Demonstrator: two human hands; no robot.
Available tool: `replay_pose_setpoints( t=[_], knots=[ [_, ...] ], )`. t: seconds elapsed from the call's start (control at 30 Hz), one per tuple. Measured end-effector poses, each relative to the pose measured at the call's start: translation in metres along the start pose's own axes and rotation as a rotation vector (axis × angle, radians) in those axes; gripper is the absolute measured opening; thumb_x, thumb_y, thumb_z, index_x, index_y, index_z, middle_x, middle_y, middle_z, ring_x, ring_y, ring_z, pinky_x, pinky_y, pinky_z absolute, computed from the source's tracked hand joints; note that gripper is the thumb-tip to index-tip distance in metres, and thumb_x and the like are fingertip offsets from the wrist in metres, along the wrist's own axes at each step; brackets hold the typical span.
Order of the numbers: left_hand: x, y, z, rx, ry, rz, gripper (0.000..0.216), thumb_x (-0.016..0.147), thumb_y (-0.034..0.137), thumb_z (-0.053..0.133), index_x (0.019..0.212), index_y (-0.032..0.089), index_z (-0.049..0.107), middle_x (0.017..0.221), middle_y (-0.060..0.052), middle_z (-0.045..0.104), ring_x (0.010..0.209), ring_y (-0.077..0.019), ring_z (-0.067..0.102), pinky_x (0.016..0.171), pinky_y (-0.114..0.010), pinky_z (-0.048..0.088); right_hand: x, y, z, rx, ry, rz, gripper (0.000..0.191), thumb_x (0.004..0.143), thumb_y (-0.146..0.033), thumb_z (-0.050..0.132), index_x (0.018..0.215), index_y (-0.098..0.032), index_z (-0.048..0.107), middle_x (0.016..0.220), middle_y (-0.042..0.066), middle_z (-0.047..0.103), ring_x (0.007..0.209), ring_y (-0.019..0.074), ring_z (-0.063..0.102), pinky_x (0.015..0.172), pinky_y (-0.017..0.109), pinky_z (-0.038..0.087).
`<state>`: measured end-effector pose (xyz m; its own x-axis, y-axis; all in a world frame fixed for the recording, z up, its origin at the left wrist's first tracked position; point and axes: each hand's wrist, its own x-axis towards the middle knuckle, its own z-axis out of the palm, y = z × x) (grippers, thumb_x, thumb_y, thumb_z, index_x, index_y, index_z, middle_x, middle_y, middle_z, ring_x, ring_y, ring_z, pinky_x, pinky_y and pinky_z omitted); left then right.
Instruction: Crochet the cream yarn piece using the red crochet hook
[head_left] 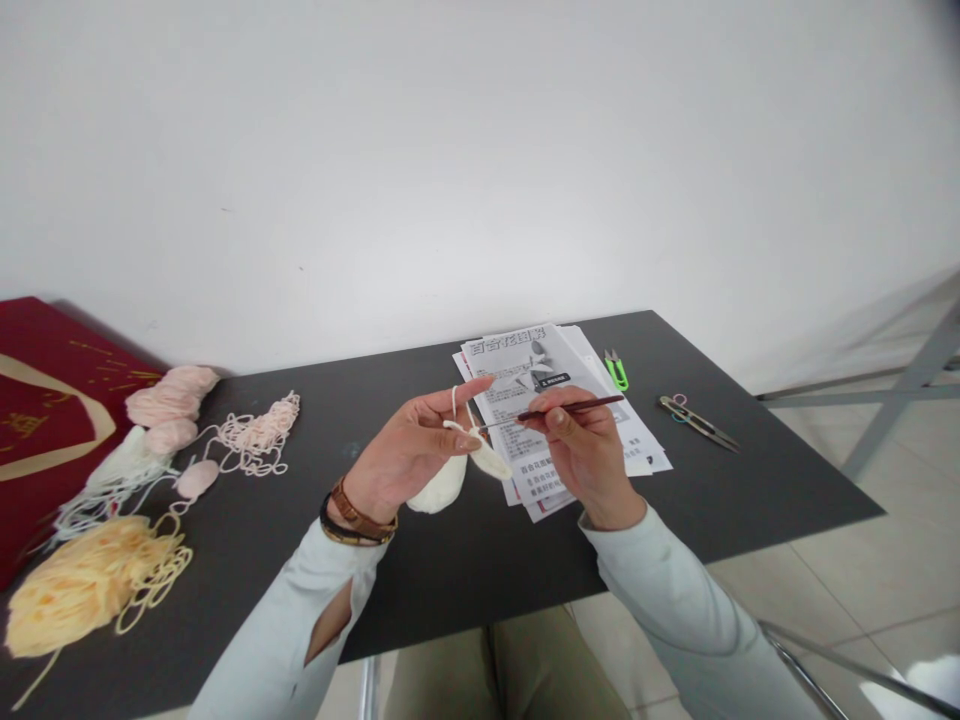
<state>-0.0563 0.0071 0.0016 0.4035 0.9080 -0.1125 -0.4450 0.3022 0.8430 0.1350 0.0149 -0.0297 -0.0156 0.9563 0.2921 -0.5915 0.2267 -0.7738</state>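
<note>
My left hand pinches a small cream crochet piece between thumb and fingers. A strand of cream yarn loops over its raised index finger. In my right hand is a crochet hook with a dark handle, held like a pen. The hook's thin metal tip points left and meets the yarn beside my left thumb; whether it passes through a stitch is too small to tell. Below my left hand sits a cream yarn ball, partly covered by the hand.
Printed pattern sheets lie beneath my hands. Green thread snips and metal snips rest to the right. At left are pink yarn, tangled pale-pink yarn, yellow yarn and a red bag. A wall borders the table's far edge.
</note>
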Motion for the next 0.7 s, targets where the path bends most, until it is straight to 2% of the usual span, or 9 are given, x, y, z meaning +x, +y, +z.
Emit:
replay_pose_setpoints(
  t=[0.17,0.37,0.5,0.7],
  knots=[
    [-0.001,0.003,0.002,0.019,-0.003,-0.004,0.053,0.057,0.010,0.083,0.109,0.018,0.075,0.064,0.000,0.065,0.057,-0.0108,0.056,0.059,-0.025,0.041,0.000,0.001,-0.001,0.072,0.034,0.160,0.018,0.068,-0.035,0.084,0.074,-0.021,0.074,0.070,-0.001,0.072,0.060,0.0091,0.068,0.064,0.020,0.061],
    [0.000,-0.006,0.006,0.342,0.147,0.212,0.026,0.064,0.013,0.082,0.090,0.019,0.080,0.068,0.000,0.069,0.064,-0.0096,0.056,0.079,-0.028,0.045,0.004,0.004,0.000,0.180,0.078,0.384,0.024,0.064,-0.034,0.086,0.077,-0.018,0.074,0.058,-0.003,0.067,0.051,0.0070,0.060,0.056,0.018,0.060],
    [0.007,-0.020,0.007,0.297,0.215,0.228,0.040,0.063,0.017,0.084,0.102,0.022,0.077,0.069,0.001,0.069,0.064,-0.0105,0.055,0.072,-0.027,0.045,0.004,0.009,0.002,0.187,0.164,0.364,0.024,0.063,-0.031,0.087,0.078,-0.018,0.074,0.062,-0.003,0.068,0.054,0.0066,0.062,0.059,0.018,0.060],
    [0.014,-0.033,0.009,0.123,0.198,0.125,0.048,0.063,0.017,0.084,0.109,0.022,0.074,0.072,0.000,0.073,0.066,-0.0100,0.060,0.077,-0.028,0.046,0.000,0.018,0.009,0.165,0.194,0.311,0.021,0.065,-0.029,0.085,0.078,-0.017,0.075,0.063,-0.001,0.070,0.055,0.0068,0.062,0.054,0.015,0.053]
  ],
)
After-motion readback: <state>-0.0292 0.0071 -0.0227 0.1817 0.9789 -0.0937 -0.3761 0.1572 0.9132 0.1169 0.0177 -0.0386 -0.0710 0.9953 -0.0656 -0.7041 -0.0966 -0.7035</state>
